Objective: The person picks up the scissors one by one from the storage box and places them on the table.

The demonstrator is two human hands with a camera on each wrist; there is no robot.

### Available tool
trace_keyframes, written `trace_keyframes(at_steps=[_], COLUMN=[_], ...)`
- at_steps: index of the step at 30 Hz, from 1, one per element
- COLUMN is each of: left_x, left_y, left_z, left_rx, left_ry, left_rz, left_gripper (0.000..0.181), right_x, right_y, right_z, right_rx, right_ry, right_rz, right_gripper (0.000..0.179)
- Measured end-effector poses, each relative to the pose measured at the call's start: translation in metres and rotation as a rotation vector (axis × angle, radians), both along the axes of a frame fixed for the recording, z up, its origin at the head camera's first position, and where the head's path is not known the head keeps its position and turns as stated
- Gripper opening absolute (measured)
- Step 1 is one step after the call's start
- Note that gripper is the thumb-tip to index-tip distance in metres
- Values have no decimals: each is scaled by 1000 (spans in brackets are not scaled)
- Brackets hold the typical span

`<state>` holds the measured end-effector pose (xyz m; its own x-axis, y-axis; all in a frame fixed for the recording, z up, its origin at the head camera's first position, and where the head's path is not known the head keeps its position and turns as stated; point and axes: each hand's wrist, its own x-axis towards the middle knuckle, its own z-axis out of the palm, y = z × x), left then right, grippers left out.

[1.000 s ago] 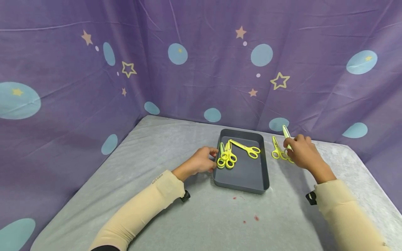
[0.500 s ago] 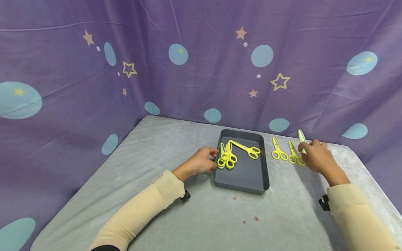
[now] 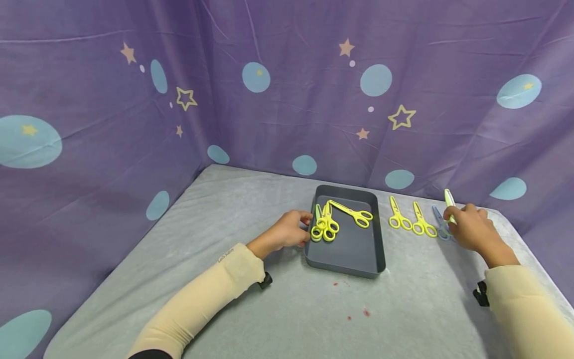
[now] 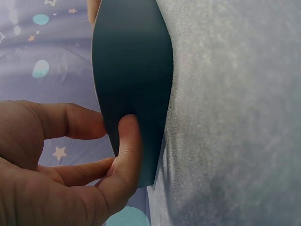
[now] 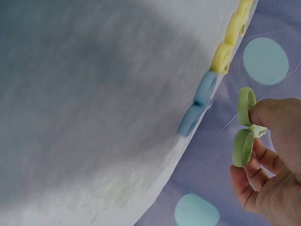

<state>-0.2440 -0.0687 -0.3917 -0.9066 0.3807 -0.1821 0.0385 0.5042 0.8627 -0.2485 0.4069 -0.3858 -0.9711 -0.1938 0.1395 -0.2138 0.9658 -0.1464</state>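
My left hand [image 3: 289,229] pinches the left wall of a dark grey tray [image 3: 345,269]; in the left wrist view one finger [image 4: 129,141] presses its outer side and others reach the rim. Inside the tray lie several yellow and green scissors [image 3: 329,227], bunched at the left, with one yellow pair [image 3: 360,218] apart at upper right. At the right, my right hand [image 3: 475,228] pinches light green scissors [image 5: 243,148], blades pointing up and away, above the table. Blue scissors [image 3: 441,224] lie just left of that hand, partly hidden by it.
Two yellow scissors, one pair [image 3: 399,219] nearer the tray and another pair [image 3: 423,225] beside the blue ones, lie in a row on the grey cloth-covered table [image 3: 287,314]. A purple patterned curtain [image 3: 287,114] hangs along the back and left.
My right hand has moved right with the green scissors, passing over the row. The second yellow pair and then the blue pair came into sight. My left hand and the tray stay put.
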Motion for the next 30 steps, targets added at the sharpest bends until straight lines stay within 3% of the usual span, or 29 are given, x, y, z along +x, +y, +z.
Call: trace_keyframes(at_steps=[30], left_x=[1], left_y=[0], left_z=[2], left_rx=[3], left_ry=[10], left_rz=[-7], left_gripper=[68], right_x=[0], right_y=[57], right_z=[-16], right_rx=[-32], right_ry=[-112], right_rz=[-80], right_gripper=[19])
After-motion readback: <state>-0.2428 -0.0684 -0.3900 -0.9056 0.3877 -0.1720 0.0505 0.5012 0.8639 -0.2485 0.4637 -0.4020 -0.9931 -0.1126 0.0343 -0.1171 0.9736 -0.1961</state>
